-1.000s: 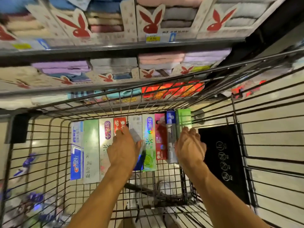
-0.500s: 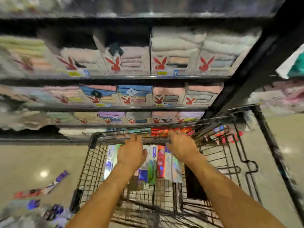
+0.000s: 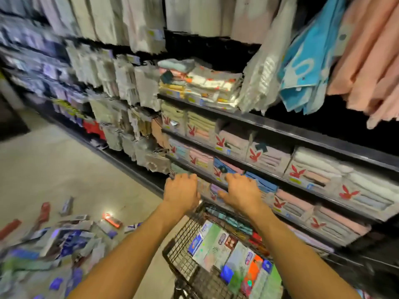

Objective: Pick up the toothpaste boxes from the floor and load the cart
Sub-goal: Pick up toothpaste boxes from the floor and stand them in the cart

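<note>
Both left hand (image 3: 181,192) and right hand (image 3: 243,192) hover empty, fingers relaxed, above the cart (image 3: 183,255).

Motion blur smears the toothpaste boxes (image 3: 64,240) on the floor (image 3: 54,169); their print is unreadable, and the left and bottom edges cut the pile. The cart (image 3: 183,255) runs off the bottom edge. The left hand (image 3: 181,193) curls its fingertips out of sight.

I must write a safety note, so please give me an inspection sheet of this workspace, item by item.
surface: beige floor, shiny.
job's things: toothpaste boxes packed in wire cart; blurred pile of boxes on floor at left.
clutter: nothing seen.
hands: left hand and right hand palm-down above cart's far end; grip unclear.
cables: nothing seen.
surroundings: shelves of folded towels; hanging towels above.
</note>
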### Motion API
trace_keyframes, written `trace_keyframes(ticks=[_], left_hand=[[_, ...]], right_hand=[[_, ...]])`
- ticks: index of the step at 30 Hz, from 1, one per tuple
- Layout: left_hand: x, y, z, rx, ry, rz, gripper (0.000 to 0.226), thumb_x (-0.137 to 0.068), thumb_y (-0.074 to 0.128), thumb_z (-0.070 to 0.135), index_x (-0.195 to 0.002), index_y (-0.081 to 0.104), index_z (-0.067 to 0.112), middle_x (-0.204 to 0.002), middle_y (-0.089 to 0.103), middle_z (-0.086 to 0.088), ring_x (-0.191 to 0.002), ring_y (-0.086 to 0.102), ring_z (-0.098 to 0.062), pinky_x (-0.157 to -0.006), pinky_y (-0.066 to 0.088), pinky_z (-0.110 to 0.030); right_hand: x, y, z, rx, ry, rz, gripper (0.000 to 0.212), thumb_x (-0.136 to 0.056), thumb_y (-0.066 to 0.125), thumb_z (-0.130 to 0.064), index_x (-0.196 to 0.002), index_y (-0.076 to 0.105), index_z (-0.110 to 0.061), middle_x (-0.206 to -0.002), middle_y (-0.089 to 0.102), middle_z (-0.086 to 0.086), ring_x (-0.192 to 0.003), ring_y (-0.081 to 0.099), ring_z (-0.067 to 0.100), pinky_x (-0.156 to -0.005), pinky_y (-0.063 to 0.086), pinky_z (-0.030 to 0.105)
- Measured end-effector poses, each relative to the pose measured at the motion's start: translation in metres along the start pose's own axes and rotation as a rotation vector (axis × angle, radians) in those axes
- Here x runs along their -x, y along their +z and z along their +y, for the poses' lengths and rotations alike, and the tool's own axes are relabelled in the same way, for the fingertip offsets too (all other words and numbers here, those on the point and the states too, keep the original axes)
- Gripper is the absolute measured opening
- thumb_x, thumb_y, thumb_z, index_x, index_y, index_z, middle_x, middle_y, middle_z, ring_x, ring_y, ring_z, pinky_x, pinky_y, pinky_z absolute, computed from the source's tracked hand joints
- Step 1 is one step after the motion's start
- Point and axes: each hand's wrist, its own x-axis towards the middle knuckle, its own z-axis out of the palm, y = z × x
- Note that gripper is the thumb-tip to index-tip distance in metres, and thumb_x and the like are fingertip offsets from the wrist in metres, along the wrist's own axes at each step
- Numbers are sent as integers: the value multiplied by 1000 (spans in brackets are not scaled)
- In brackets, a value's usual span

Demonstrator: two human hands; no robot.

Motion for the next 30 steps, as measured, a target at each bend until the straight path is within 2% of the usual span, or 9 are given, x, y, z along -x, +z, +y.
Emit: trace_keyframes(ticks=[5, 12, 15, 18, 23, 26, 30], left_hand=[[44, -18, -118, -21, -188, 60, 44, -92, 51, 46, -126, 50, 19, -127, 57, -9, -119, 51, -32, -97, 41, -47], [112, -6, -270, -76, -343, 65, 48, -92, 48, 46, -132, 47, 19, -130, 54, -10, -120, 50, -33, -105, 34, -50], [138, 1, -333, -107, -384, 61, 51, -92, 48, 47, -134, 46, 19, -132, 52, -10, -122, 49, -33, -106, 32, -50], [159, 5, -388, -125, -420, 69, 53, -91, 48, 49, -136, 45, 20, -135, 51, -9, -123, 48, -33, -108, 31, -51], [184, 11, -461, -142, -506, 56, 54, -93, 47, 46, -140, 43, 21, -146, 44, -8, -132, 43, -31, -114, 25, -54], [187, 19, -494, -151, -562, 81, 48, -93, 49, 42, -136, 49, 21, -142, 50, -8, -130, 47, -29, -114, 26, -53], [183, 37, -526, -157, -616, 48, 54, -89, 56, 41, -137, 50, 18, -137, 52, -10, -126, 49, -33, -111, 30, -55]], right_hand=[[-22, -14, -118, -11, -203, 47, 63, -88, 48, -69, -131, 52, -23, -126, 63, 7, -118, 58, 31, -105, 40, 55], [-43, -5, -272, -11, -331, 10, 64, -91, 48, -68, -135, 49, -22, -135, 58, 7, -127, 52, 30, -113, 32, 55], [-48, 0, -339, -23, -382, -10, 65, -91, 50, -67, -137, 47, -21, -136, 56, 9, -129, 51, 32, -114, 30, 58], [-54, 5, -400, -46, -435, 7, 63, -90, 48, -70, -131, 49, -22, -129, 59, 9, -123, 53, 32, -110, 33, 56], [-62, 9, -486, -47, -518, 12, 59, -91, 48, -68, -127, 51, -21, -125, 59, 8, -119, 54, 32, -107, 35, 53], [-75, 15, -527, -28, -567, 24, 60, -93, 47, -65, -133, 50, -21, -128, 58, 8, -121, 54, 31, -107, 36, 50], [-100, 33, -569, 10, -657, 47, 58, -93, 46, -64, -134, 50, -23, -128, 58, 7, -119, 55, 30, -106, 36, 50]])
